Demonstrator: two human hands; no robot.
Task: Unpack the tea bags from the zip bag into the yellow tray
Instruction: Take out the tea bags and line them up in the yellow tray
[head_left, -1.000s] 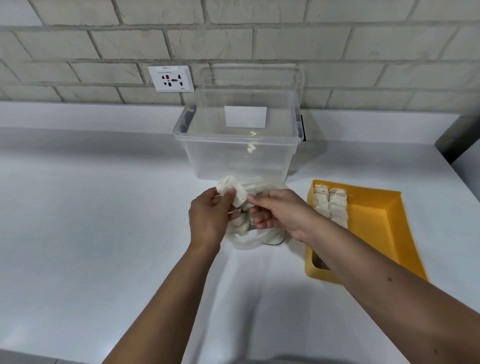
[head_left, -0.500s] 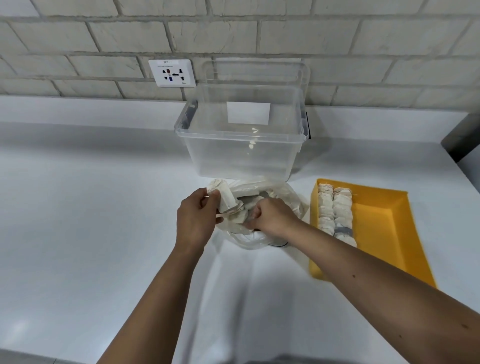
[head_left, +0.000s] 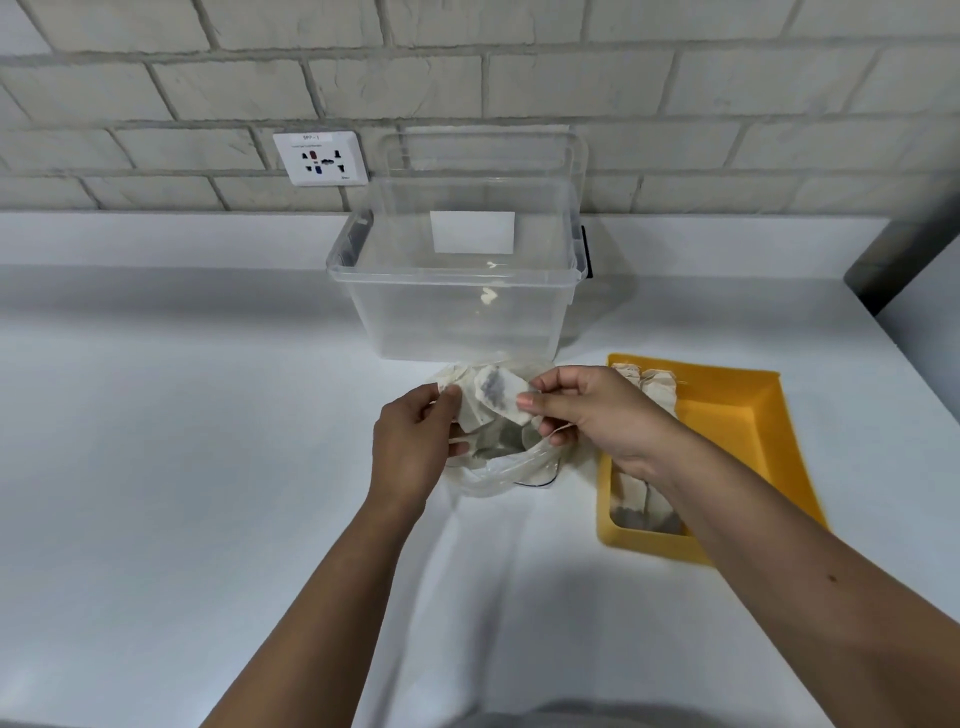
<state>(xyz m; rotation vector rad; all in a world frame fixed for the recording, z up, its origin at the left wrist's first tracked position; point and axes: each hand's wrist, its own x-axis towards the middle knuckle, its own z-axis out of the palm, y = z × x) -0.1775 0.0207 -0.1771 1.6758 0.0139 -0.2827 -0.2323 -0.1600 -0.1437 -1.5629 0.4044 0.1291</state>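
Note:
A clear zip bag (head_left: 498, 470) with several tea bags inside lies on the white counter in front of the clear tub. My left hand (head_left: 413, 441) pinches the bag's upper left edge. My right hand (head_left: 592, 413) pinches one white tea bag (head_left: 498, 397) between thumb and fingers, lifted just above the bag's mouth. The yellow tray (head_left: 753, 441) sits to the right, touching nothing; two rows of tea bags (head_left: 649, 387) lie along its left side, partly hidden by my right wrist and forearm.
A clear plastic tub (head_left: 457, 291) stands behind the zip bag, its lid leaning on the brick wall. A wall socket (head_left: 319, 158) is at the back left. The white counter (head_left: 182, 467) spreads wide to the left and front.
My right hand has come out of the zip bag holding a tea bag and lifted it. My left hand stays at the bag's edge.

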